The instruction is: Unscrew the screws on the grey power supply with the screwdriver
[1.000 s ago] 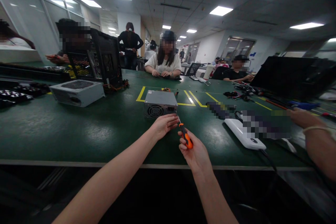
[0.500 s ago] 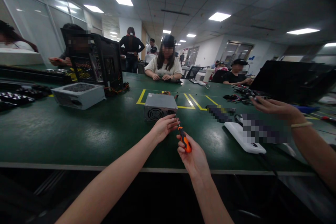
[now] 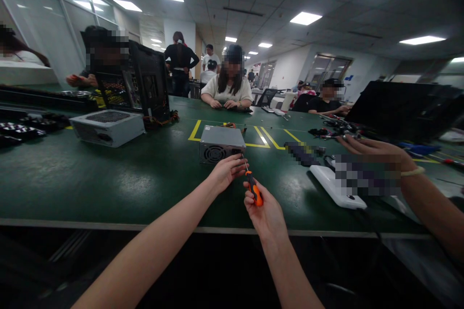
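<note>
A grey computer power supply (image 3: 223, 136) with a round fan grille stands on the green table in front of me. My left hand (image 3: 229, 170) is at its lower right front corner, fingers stretched out and slightly apart beside the screwdriver's thin shaft. Whether the fingertips touch the shaft or the casing, I cannot tell. In my right hand (image 3: 267, 210), closed around the handle, is an orange and black screwdriver (image 3: 256, 194). It tilts up and away, its tip against or close to the right side of the power supply's front face; any screw there is too small to see.
Left of me are a second power supply (image 3: 110, 128) and an open black computer case (image 3: 145, 79). A white power bank-like block (image 3: 335, 187) lies to the right, below a co-worker's hand (image 3: 380, 152). A dark monitor (image 3: 402, 111) stands behind. Another person (image 3: 228, 87) sits opposite.
The view has shifted slightly. My hands, the screwdriver and the power supply keep nearly the same positions relative to each other. The co-worker's hand at the right has moved a little left.
</note>
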Available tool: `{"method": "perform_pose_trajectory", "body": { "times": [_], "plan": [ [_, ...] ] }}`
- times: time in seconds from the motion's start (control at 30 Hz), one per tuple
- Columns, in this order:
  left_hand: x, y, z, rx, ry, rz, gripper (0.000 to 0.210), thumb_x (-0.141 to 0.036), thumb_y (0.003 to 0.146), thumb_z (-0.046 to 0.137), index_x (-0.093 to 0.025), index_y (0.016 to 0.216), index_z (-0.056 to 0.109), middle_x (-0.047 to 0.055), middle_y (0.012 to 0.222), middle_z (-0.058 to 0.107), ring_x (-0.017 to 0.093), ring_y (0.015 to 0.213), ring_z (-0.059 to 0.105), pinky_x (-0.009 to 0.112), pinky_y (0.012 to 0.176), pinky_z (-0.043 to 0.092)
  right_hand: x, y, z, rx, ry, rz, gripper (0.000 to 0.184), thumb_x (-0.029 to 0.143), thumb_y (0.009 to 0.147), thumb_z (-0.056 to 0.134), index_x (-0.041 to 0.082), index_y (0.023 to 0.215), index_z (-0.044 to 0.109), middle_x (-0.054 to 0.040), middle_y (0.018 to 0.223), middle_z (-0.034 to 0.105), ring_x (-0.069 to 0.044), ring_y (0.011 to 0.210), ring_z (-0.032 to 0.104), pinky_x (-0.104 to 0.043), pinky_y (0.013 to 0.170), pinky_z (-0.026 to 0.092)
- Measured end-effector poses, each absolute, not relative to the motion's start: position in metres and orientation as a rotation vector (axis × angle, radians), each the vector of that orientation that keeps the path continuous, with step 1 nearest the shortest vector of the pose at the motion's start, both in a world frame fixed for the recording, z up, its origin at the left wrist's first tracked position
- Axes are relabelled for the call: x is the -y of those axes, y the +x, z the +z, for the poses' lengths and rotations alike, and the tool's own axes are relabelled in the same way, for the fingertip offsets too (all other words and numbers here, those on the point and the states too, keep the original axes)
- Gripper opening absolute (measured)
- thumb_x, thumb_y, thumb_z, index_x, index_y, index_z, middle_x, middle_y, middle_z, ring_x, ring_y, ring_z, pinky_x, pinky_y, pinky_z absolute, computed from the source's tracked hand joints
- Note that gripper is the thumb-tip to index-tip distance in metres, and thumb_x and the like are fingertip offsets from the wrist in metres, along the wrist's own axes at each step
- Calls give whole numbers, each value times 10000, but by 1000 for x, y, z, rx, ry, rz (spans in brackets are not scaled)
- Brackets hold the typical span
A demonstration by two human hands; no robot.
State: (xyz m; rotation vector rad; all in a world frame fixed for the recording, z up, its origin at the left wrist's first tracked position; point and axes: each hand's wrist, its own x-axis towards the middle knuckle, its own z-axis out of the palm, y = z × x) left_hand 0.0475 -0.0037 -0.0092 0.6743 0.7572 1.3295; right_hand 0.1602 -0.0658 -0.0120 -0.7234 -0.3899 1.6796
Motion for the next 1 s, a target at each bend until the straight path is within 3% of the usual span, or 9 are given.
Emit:
{"method": "perform_pose_trajectory", "body": {
  "times": [0.4,0.6,0.7,0.77,0.9,1.0],
  "plan": [
    [5,49,-11,-859,773,1320,256,-109,785,518,-112,1038,557,118,997,635,139,776,633,235,677,485,64,161,-8,486,-734,1644,65,162,731,549,120,777,567,-33,655,597,-38,469,439,-128,388,372],
    [5,51,-18,-1160,1129,1436,238,-124,782,498,-143,1012,560,65,876,642,123,689,615,225,633,447,61,167,-11,869,-824,1309,282,330,697,604,175,930,564,18,709,553,-65,507,459,-176,394,369],
    [4,51,-23,-1269,1414,1494,261,-137,789,481,-169,1040,546,36,818,631,120,640,600,241,660,445,57,174,-12,1165,-979,1024,315,355,737,561,179,997,539,7,776,550,-78,526,487,-223,461,423],
    [4,50,-26,-1326,1554,1503,303,-150,787,485,-190,1085,524,23,811,624,124,638,595,248,678,442,54,180,-10,1347,-1079,694,322,337,743,566,190,1026,519,-28,889,568,-119,641,548,-269,562,465],
    [3,49,-32,-1417,1682,1432,358,-185,793,482,-207,1151,480,19,809,615,138,644,586,254,666,434,51,183,-5,1599,-1092,94,187,267,798,511,194,969,522,-61,945,594,-190,863,557,-358,777,448],
    [4,48,-33,-1472,1772,1400,346,-203,802,479,-211,1147,480,28,828,611,146,667,577,258,671,432,45,179,-3,1643,-1038,-153,200,271,829,473,179,1006,489,-88,947,571,-205,881,542,-361,767,451]
  ]
}}
